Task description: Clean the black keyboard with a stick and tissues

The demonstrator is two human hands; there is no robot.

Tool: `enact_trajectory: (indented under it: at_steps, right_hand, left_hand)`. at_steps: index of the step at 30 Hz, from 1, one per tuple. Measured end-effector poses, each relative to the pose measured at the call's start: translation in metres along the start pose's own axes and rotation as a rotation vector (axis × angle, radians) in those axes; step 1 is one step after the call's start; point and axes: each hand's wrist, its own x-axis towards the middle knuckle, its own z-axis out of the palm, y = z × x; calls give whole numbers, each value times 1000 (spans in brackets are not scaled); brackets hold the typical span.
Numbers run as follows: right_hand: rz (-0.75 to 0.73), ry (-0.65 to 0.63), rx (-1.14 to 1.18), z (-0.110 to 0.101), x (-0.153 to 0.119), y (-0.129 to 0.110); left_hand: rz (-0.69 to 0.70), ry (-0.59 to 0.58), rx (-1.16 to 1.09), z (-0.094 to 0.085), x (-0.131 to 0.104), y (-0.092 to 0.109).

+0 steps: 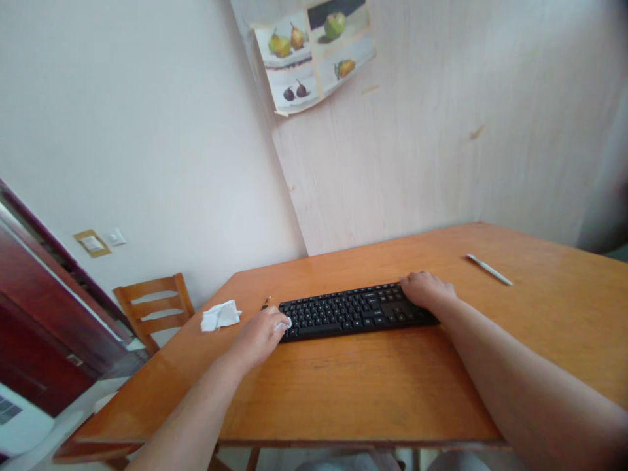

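Observation:
A black keyboard (338,313) lies flat on the wooden table (363,386), its long side roughly along the table's width. At the keyboard's left end, my left hand (265,330) is closed on a small white tissue (283,324), which touches the keys there. My right hand (426,289) rests over the keyboard's right end, its fingers wrapped over the far corner and hiding part of the number keys. A second, crumpled white tissue (220,315) lies on the table to the left of my left hand.
A white pen-like stick (489,269) lies at the back right of the table. Just behind the keyboard's left end is a small dark object (266,303), too small to name. A wooden chair (154,306) stands beyond the left edge. The wall borders the table's back.

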Motion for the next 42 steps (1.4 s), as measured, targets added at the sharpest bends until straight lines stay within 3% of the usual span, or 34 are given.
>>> enact_trajectory:
  at_steps: [7,12,18,25,30,34,42]
  right_hand:
    - [0,-4,-3,-1,-1,-1]
    - [6,-4,10,-3,-4,-4]
    - [13,-3,17,-3,-3,-5]
    - [13,7,25,-3,-5,-7]
    - [15,9,33,-4,-5,-8]
    - [11,6,38,-4,-5,-8]
    - [13,-1,32,-4,-5,-7]
  left_hand:
    - [-142,-18,85,-13,-15,-19]
    - [-196,70,132,-16,-7,-4]
    - [13,118,4,0,38,72]
    - [243,109,-109,37,93,172]
    - [363,91,-109,60,107,218]
    - [395,37,-49,63,104,226]
    - [324,13,-42,52,87,200]
